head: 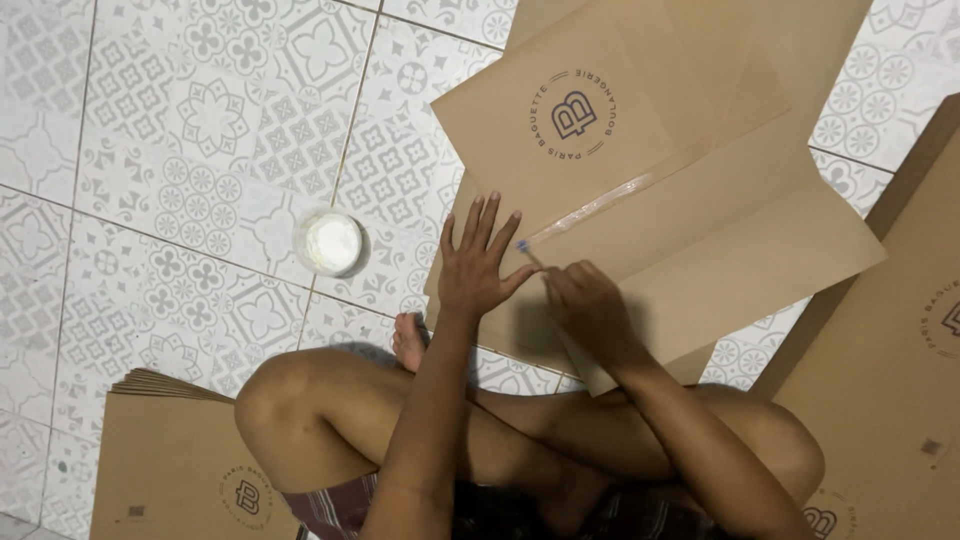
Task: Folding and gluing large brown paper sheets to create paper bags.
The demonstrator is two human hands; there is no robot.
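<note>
A single head-worn view is provided. The scene is viewed steeply downward at close range, over crossed legs, onto the tiled floor (pixel 180 150) and brown paper sheets (pixel 700 200).

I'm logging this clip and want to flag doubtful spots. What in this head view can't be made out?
- Tool in the right hand: only a thin tip with a blue end shows; the fingers hide the rest.
- White stuff in the small round container: too small to tell its kind.
- Flat brown paper stack at right: cut off by the frame edge.
- Paper under the left hand: covered by the palm.
</note>
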